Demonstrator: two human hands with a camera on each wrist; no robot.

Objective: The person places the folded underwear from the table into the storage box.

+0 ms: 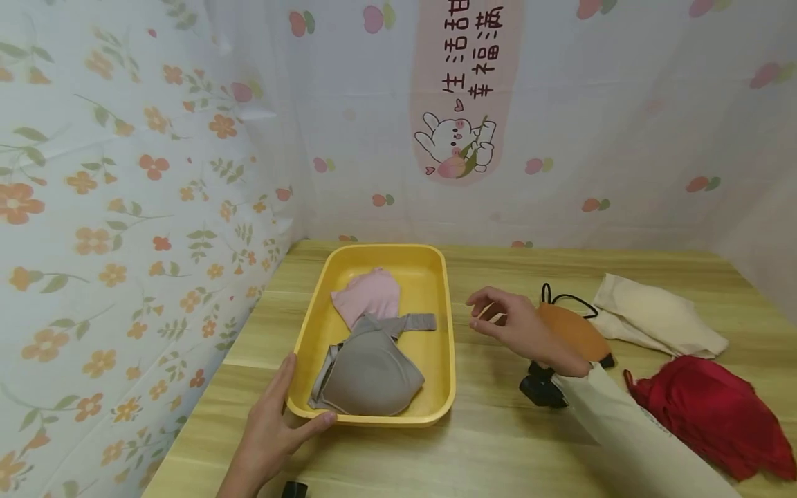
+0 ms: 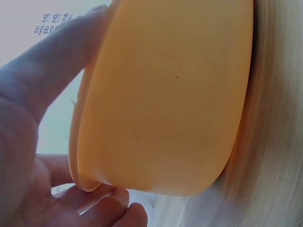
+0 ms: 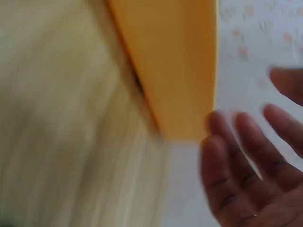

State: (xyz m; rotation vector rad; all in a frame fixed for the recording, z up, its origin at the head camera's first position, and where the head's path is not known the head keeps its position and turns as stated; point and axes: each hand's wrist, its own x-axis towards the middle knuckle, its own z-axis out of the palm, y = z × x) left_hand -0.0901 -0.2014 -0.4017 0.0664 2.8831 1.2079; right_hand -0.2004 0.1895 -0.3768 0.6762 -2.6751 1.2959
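your left hand (image 1: pixel 270 418) grips the near left corner of a yellow tray (image 1: pixel 386 247), the thumb on the near rim and the fingers on the left side; the left wrist view shows the fingers curled at the rim and the tray's smooth outer wall. your right hand (image 1: pixel 513 325) hangs just right of the tray, apart from it, half open, its fingers loosely bent and holding nothing. the right wrist view, blurred, shows those fingers spread a little near the tray's side wall.

the tray sits on a wood-grain worktop (image 1: pixel 486 429), left of centre in the head view. inside it, a grey bra (image 1: pixel 373 377) lies in the near half, its strap reaching toward the right wall. a pink cloth (image 1: pixel 370 297) lies behind, toward the far left, its near edge under the grey bra.

to the right of your right hand, partly hidden by it, is an orange garment (image 1: pixel 569 328) with black straps. a cream garment (image 1: pixel 660 318) lies beyond and to its right; a crumpled red garment (image 1: pixel 710 408) lies nearer you, beside your pale sleeve (image 1: pixel 629 422). behind the worktop hangs a white curtain (image 1: pixel 349 104) with a cartoon rabbit (image 1: pixel 454 142); flowered cloth (image 1: pixel 124 207) covers the left side.
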